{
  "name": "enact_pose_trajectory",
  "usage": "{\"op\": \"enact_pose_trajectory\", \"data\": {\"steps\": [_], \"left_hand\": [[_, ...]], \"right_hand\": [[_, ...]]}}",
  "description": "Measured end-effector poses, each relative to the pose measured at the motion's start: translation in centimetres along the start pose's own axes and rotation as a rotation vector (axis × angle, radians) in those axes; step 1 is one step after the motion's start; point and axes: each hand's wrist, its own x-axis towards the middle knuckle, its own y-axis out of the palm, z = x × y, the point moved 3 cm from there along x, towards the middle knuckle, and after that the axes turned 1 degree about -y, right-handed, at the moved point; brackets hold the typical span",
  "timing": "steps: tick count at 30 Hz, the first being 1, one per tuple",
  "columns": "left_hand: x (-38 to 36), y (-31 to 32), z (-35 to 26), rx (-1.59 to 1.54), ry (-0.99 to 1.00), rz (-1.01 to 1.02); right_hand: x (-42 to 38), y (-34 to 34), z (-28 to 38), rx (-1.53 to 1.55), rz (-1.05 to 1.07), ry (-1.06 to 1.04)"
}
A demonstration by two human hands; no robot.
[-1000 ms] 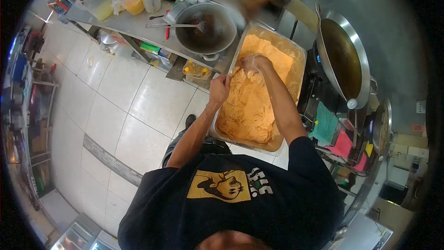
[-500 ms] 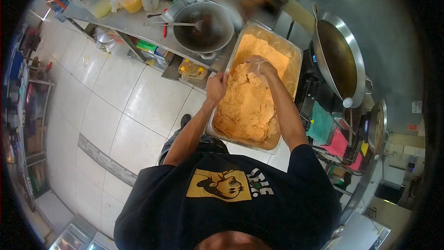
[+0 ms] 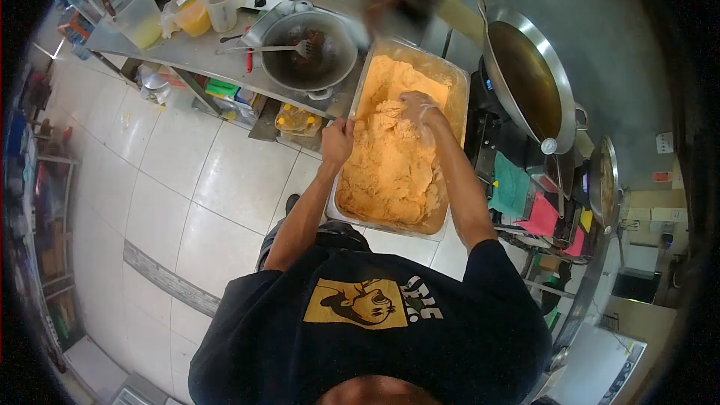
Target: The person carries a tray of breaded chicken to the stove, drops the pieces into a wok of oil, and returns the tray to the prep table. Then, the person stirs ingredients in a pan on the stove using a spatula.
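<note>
Tray (image 3: pixel 459 91), at twelve o'clock, holds orange crumbly mix (image 3: pixel 390 169). Right hand (image 3: pixel 420 109), in the mix, has shifted toward three o'clock, suggesting continued working; finger closure cannot be told. Left hand (image 3: pixel 337 141) remains gripping the tray's nine-o'clock rim.

White lettering (image 3: pixel 421 307) on the black shirt (image 3: pixel 480 322) cannot be read.
</note>
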Motion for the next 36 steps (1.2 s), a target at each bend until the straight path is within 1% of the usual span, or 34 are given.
{"op": "enact_pose_trajectory", "data": {"steps": [1, 3, 4, 6, 7, 9, 10, 12, 13, 15, 16, 17, 18, 19, 20, 21, 23, 24, 25, 26, 27, 29, 31, 33, 34, 36], "left_hand": [[0.1, -0.1, -0.4, -0.008, 0.007, 0.002], [-0.1, -0.6, -1.1, -0.014, 0.029, -0.019], [-0.2, -0.4, -0.7, -0.018, 0.035, -0.011], [0.0, -0.1, 0.0, 0.040, 0.076, -0.010], [0.0, 0.0, -0.1, 0.029, 0.096, 0.013], [-0.1, 0.0, -0.1, 0.012, 0.037, 0.042], [0.2, 0.5, 0.7, -0.009, 0.048, 0.037], [0.2, 0.7, 0.6, -0.034, 0.084, 0.035], [0.1, 0.1, -0.5, -0.035, 0.102, 0.023], [-0.3, -0.3, -1.1, -0.037, 0.131, 0.012], [-0.3, -0.1, -0.7, -0.047, 0.127, 0.010], [-0.1, 0.1, -0.2, -0.056, 0.125, 0.006], [-0.1, 0.3, 0.2, -0.053, 0.144, 0.002], [0.0, 0.6, 0.7, -0.039, 0.092, 0.002], [0.0, 0.9, 1.2, -0.026, 0.039, 0.001], [0.1, 1.1, 1.5, -0.074, 0.111, -0.022], [0.0, 0.6, 0.6, -0.068, 0.110, -0.030], [-0.2, 0.5, 0.3, -0.065, 0.094, -0.032], [-0.1, 0.9, 0.9, -0.129, 0.095, -0.025], [-0.1, 1.0, 1.1, -0.121, 0.105, -0.030], [-0.2, 1.1, 1.2, -0.130, 0.075, -0.030], [0.0, 0.9, 1.0, -0.138, 0.054, -0.041], [-0.2, 0.3, 0.0, -0.020, 0.009, 0.016], [-0.5, 0.0, -1.0, 0.009, -0.014, 0.008], [-0.4, -0.1, -1.1, 0.038, -0.040, 0.013], [-0.3, 0.4, 0.3, -0.019, -0.012, 0.003]], "right_hand": [[-0.9, -0.8, 0.4, -0.006, -0.007, 0.004], [-3.3, -2.1, 1.2, 0.279, -0.121, 0.053], [-4.5, -2.6, 2.0, 0.279, -0.127, 0.061], [-5.8, -3.6, 3.7, 0.326, -0.142, -0.017], [-6.2, -3.5, 3.3, 0.327, -0.166, 0.005], [-7.0, -3.3, 2.2, 0.355, -0.202, 0.022], [-8.1, -4.4, 2.3, 0.357, -0.240, 0.043], [-10.5, -7.0, 4.3, 0.100, -0.219, 0.041], [-11.6, -8.7, 4.2, -0.003, -0.259, -0.065], [-15.0, -14.5, 5.4, -0.054, -0.214, -0.038], [-15.4, -16.4, 3.1, 0.047, -0.273, -0.104], [-17.4, -20.3, 5.1, 0.106, -0.204, 0.083], [-18.4, -23.4, 4.5, 0.140, -0.226, -0.014], [-19.4, -26.3, 3.9, 0.148, -0.234, -0.042], [-21.0, -29.4, 4.8, 0.202, -0.254, -0.010], [-21.6, -31.9, 4.3, 0.148, -0.306, 0.116], [-22.2, -35.8, 2.2, 0.218, -0.430, 0.238], [-21.6, -37.4, 0.1, 0.224, -0.438, 0.229], [-20.5, -38.8, -2.8, 0.210, -0.405, 0.301], [-19.5, -39.3, -5.1, 0.198, -0.372, 0.373], [-18.6, -38.9, -6.6, 0.206, -0.378, 0.364], [-16.0, -38.2, -10.0, 0.002, -0.466, 0.443], [-12.1, -36.4, -16.4, 0.048, -0.478, 0.542], [-8.4, -34.5, -23.8, 0.366, -0.570, 0.527], [-6.9, -34.0, -24.5, 0.367, -0.575, 0.512], [-5.1, -32.9, -25.5, 0.114, -0.559, 0.526]]}}
